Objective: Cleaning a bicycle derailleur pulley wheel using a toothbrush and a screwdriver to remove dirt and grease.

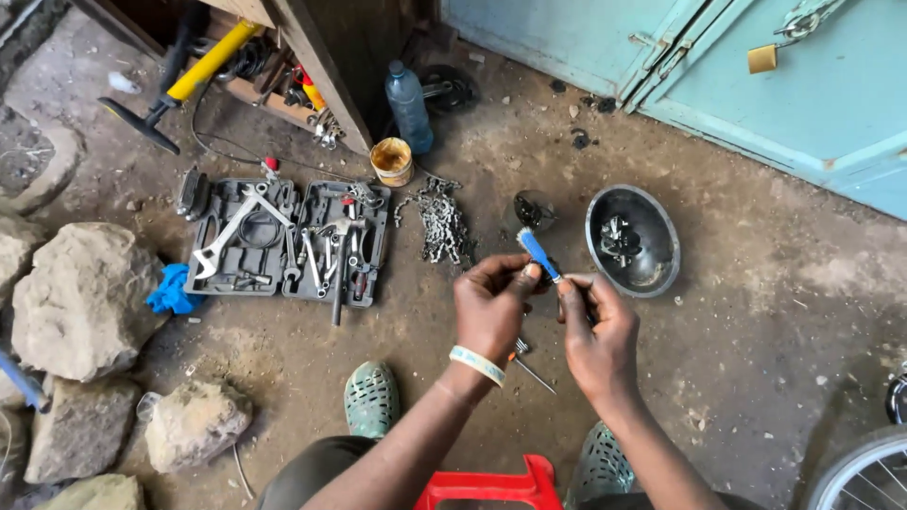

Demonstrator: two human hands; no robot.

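Right now your left hand (pixel 491 307) is curled shut, its thumb and fingers pinching something small that your knuckles hide from view. Your right hand (pixel 597 331) is closed around the handle of a blue brush (pixel 538 253), which slants up and to the left so that its blue head sits just above your left fingertips. Both hands are close together, nearly touching, over bare dirt ground. Just beyond the brush sits a dark oval bowl (pixel 632 240) with small metal parts in it, and to its left a small round dark part (pixel 534 210) lies on the ground. Farther left a bicycle chain (pixel 441 221) lies heaped beside an open grey tool case (pixel 288 240) full of wrenches. A yellow tin (pixel 391 161) and a blue plastic bottle (pixel 408 106) stand behind the chain. Below your left wrist a thin screwdriver (pixel 529 368) lies on the ground, near your green shoe (pixel 370 398). A red stool (pixel 491 486) is under you.
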